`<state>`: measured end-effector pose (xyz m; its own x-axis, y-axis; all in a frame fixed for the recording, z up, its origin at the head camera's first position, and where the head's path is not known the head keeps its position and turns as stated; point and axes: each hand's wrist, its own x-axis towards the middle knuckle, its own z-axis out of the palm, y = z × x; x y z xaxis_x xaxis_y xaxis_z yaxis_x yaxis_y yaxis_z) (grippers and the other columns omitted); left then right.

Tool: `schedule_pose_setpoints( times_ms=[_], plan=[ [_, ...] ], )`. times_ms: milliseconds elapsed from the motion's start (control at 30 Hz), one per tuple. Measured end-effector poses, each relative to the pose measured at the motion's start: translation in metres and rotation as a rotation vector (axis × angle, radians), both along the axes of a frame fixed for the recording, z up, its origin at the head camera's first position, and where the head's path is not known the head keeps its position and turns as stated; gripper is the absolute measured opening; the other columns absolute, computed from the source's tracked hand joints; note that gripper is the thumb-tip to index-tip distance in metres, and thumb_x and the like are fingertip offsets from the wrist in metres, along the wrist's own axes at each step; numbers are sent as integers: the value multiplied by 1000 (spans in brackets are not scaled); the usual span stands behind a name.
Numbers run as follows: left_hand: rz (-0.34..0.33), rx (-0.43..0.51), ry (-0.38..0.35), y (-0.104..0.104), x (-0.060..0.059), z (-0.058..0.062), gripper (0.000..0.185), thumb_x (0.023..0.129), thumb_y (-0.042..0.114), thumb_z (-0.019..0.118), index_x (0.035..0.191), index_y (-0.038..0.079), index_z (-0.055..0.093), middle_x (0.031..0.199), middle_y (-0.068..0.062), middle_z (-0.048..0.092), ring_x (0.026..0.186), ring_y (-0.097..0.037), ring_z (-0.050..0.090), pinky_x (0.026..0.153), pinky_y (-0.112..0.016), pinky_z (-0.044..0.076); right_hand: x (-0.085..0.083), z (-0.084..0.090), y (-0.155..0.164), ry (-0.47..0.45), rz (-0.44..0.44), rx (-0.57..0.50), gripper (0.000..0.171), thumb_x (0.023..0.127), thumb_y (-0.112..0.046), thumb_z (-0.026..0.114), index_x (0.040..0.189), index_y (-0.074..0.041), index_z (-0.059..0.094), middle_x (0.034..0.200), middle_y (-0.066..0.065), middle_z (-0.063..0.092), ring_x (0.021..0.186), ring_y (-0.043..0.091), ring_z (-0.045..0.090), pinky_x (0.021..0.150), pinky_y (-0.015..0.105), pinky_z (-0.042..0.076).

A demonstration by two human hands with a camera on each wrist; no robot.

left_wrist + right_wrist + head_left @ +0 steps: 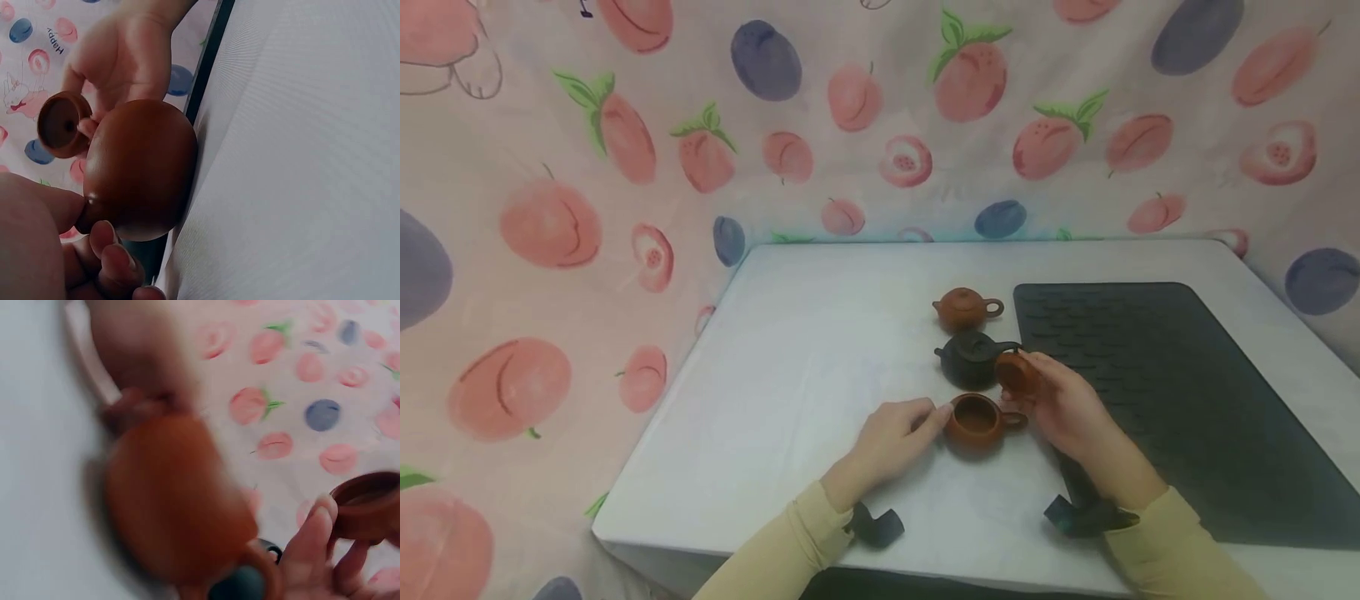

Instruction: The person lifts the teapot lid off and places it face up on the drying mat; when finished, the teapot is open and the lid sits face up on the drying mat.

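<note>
steadying the open teapot [976, 421] with your left hand [895, 442] pinching its spout, your right hand [1063, 408] grips the lid [1017, 375] at 1 o'clock, clear of the mouth.

Two rust-brown teapots [975, 422] [966, 307], a black teapot [973, 360] between, white table [805, 367], dark-green mat [1172, 392] right, peach-and-plum backdrop [625, 150].

A white worktop [790, 375] is seen carrying three small teapots beyond and between the fingers [936, 412]: brown open teapot [976, 422], black teapot [972, 360], lidded brown teapot [964, 307]; a dark ribbed mat [1165, 392] lies right.
</note>
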<state>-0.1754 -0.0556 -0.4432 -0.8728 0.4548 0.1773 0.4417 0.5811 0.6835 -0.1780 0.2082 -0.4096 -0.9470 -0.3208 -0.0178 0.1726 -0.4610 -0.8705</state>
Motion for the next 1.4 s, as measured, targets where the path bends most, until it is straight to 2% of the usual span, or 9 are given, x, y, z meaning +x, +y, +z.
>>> schedule_pose_setpoints(
  times_ms=[67,133,300,500,733,900,1067,1200,1400],
  plan=[
    [-2,-2,-2,0,0,0,48,107,56,40,74,25,56,64,10,47,62,-9,49,57,-26,37,-1,-1,7,-114,25,-154,29,111,-24,46,106,-11,72,103,5,71,88,20,64,82,31,52],
    [0,-4,-4,1,1,0,48,107,56,40,74,25,56,63,10,47,62,-9,49,57,-27,36,-1,0,11,-196,20,-234,30,111,-24,47,108,-10,73,106,6,72,88,21,64,82,31,52],
    [9,-5,-7,0,1,1,48,107,56,40,74,24,55,63,9,46,62,-9,48,57,-27,36,-4,2,14,-251,-27,-219,23,109,-27,53,111,-13,71,109,5,70,88,21,61,81,31,52],
    [11,-3,-13,0,1,1,48,107,57,40,74,25,55,63,9,46,63,-10,48,57,-27,35,-6,5,13,-289,-56,-175,28,107,-36,57,121,-16,71,115,3,68,88,21,59,79,30,50],
    [7,2,-14,-1,1,2,48,107,56,40,74,24,54,63,9,45,62,-10,48,57,-27,35,-7,7,13,-253,-103,-133,33,106,-41,57,127,-16,66,124,0,68,98,19,58,83,32,49],
    [2,4,-20,-1,1,1,48,107,57,39,75,24,56,64,9,47,63,-9,48,58,-27,36,-5,7,12,-175,-166,21,41,105,-45,57,134,-16,63,120,-1,67,95,20,57,81,31,45],
    [6,1,-23,-1,1,2,49,107,58,39,76,25,56,65,9,48,64,-10,49,58,-27,36,-4,8,9,-102,-306,283,44,99,-26,72,137,-18,51,118,-1,60,92,17,57,77,26,48],
    [8,3,-25,-2,1,2,49,107,58,39,75,25,56,64,9,48,64,-10,49,58,-27,36,-4,8,8,-66,-389,395,54,94,-11,77,137,-16,46,125,5,55,100,17,54,77,25,49],
    [-1,6,-14,-2,1,1,48,107,57,40,75,24,55,63,9,47,62,-9,49,58,-27,36,-4,8,11,-28,-456,623,64,90,-11,80,143,-8,44,128,7,53,107,17,53,77,23,52]
  ],
)
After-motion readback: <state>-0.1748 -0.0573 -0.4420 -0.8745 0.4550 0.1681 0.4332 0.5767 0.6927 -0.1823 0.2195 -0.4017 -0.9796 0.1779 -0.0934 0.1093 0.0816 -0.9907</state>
